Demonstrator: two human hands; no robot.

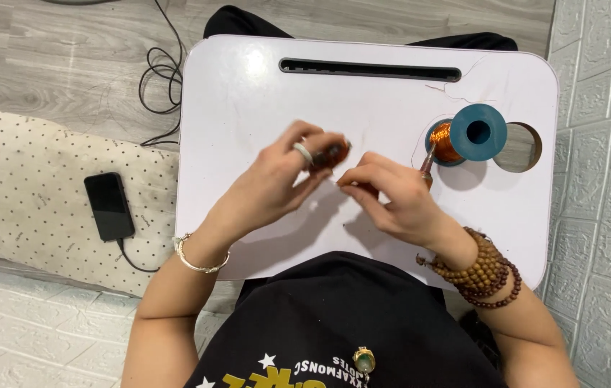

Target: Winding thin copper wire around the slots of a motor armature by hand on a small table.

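Pinched between the left hand (276, 179)'s fingertips is a small reddish-brown bead-like piece (334, 153), above the white plastic lap table (248, 93). Right hand (391, 197), fingers closed, apparently grips a thin tool (427, 162) beside the teal spool of copper wire (463, 136).

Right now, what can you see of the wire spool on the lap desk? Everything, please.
The wire spool has teal, plastic-looking flanges and a dark centre hole, with shiny copper-orange wire wound on its core. It lies tilted on the white lap desk, beside a round cutout at the desk's right side. A thin strand seems to trail off it across the desk. The right hand is close by but apart; a slim tool in that hand reaches up near the spool.
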